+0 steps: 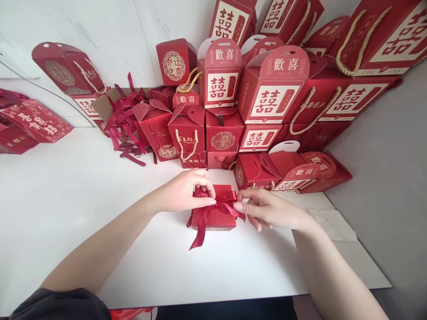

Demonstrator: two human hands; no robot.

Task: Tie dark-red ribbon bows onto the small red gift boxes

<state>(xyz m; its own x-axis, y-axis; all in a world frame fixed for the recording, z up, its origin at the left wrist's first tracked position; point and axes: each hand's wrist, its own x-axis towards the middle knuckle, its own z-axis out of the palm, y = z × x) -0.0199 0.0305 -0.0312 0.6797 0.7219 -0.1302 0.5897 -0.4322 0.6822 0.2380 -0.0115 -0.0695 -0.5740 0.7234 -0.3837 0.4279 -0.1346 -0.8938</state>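
Observation:
A small red gift box lies on the white table in front of me. Across its top sits a dark red satin ribbon tied in a bow, one tail hanging over the near side. My left hand is at the bow's left side, thumb and fingertips pinched on the ribbon close to the knot. From the right, my right hand holds the bow's right loop between thumb and forefinger, its other fingers curled loosely below. Part of the bow's left loop is hidden behind my left fingers.
Stacked red gift boxes with rope handles line the back and right of the white table. A cardboard box spills loose red ribbons at the back left. More red packages lie far left. A grey wall bounds the right.

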